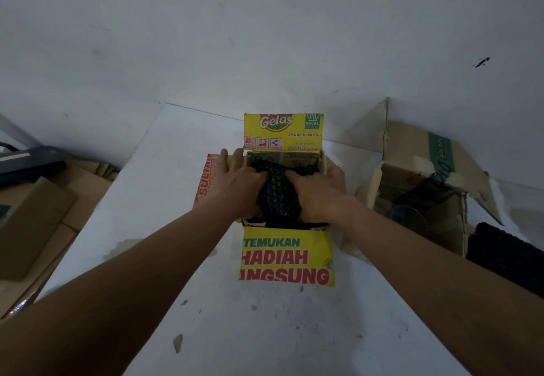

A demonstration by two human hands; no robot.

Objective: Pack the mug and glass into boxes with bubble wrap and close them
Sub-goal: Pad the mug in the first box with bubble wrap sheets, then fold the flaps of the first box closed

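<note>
Left hand (239, 188) and right hand (315, 191) clamped on black bubble-wrap bundle (276, 199) — between them, inside yellow box (283, 133) (flaps open).

A yellow printed cardboard box (284, 134) stands open on a white, scuffed table (164, 199), its far flap upright and its near flap lying flat towards the person. Both bare forearms reach into it. The left hand (238, 184) and the right hand (316, 193) clasp a black bubble-wrap bundle (276, 196) from either side, low inside the box; what it wraps is hidden. To the right, just beside it, sits a torn brown cardboard box with a green band (418, 155), open, with a clear glass (407, 216) inside. A black sheet of bubble wrap (506, 255) lies at the right edge. Flattened brown cardboard pieces (35, 216) lie left of the table.
</note>
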